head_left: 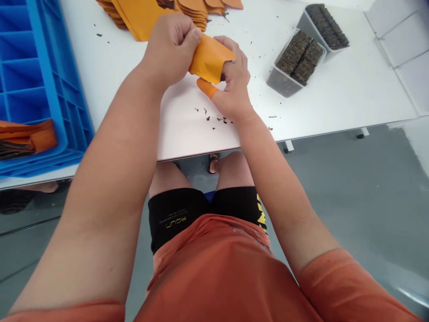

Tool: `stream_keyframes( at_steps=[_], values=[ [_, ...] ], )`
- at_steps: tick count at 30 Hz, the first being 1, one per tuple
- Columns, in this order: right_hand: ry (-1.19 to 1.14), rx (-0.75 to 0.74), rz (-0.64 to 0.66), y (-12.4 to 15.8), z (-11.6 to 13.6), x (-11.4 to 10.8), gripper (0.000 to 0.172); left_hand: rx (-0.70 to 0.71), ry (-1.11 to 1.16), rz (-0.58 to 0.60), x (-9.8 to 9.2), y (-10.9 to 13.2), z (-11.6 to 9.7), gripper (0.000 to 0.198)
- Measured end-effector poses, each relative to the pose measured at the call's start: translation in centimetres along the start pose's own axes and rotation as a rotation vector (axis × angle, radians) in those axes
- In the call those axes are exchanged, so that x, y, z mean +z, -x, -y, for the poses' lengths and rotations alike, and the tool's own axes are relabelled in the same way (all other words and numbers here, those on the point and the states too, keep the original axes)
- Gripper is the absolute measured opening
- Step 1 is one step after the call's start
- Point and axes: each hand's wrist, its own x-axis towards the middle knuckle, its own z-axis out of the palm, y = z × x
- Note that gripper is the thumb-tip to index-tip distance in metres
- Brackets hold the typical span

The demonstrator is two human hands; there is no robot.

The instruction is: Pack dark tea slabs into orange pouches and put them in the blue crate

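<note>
Both my hands meet over the white table [335,89] and grip one small orange pouch [209,58]. My left hand [170,47] pinches its upper left edge with closed fingers. My right hand [233,85] holds the pouch from the right and below, and its thumb wears an orange finger cot [207,88]. Something dark shows at the pouch's lower opening, too hidden to name.
A pile of flat orange pouches [150,13] lies at the back of the table. Two grey trays of dark brown pressed blocks [300,58] stand at the right. A blue crate [36,80] holding orange packets sits at the left. Dark crumbs [214,120] dot the table edge.
</note>
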Motion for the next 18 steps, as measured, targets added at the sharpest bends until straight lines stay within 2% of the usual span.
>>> stream_keyframes(
  at_steps=[1,3,4,6,7,9,13,16,18],
  values=[
    [0.007,0.057,-0.012,0.0,0.4,-0.3,0.009,-0.003,0.027,0.015,0.0,0.1,0.2,0.034],
    [0.029,0.154,-0.014,0.0,1.2,-0.8,0.013,0.022,0.079,0.062,-0.1,0.2,0.4,0.011],
    [0.043,0.18,0.007,0.0,1.4,-0.9,0.014,0.049,0.079,0.1,-0.1,0.2,0.5,0.023],
    [0.063,0.217,-0.008,-0.1,1.6,-1.0,0.015,0.125,0.013,0.175,-0.2,0.2,0.4,0.066],
    [0.076,0.216,-0.027,-0.2,1.5,-0.9,0.016,0.157,-0.009,0.213,-0.1,0.2,0.2,0.078],
    [0.123,0.186,-0.059,-0.3,1.3,-0.6,0.019,0.17,0.059,0.284,0.0,0.2,-0.3,0.085],
    [0.173,0.125,-0.118,-0.3,1.4,-0.5,0.023,0.079,0.266,0.374,-0.1,0.6,-1.5,0.089],
    [0.174,0.11,-0.104,-0.2,1.7,-0.7,0.021,0.079,0.209,0.386,-0.7,0.7,-1.9,0.088],
    [0.181,0.126,-0.082,-0.2,1.7,-1.0,0.014,0.013,0.137,0.451,-1.2,0.7,-2.2,0.094]
  ],
)
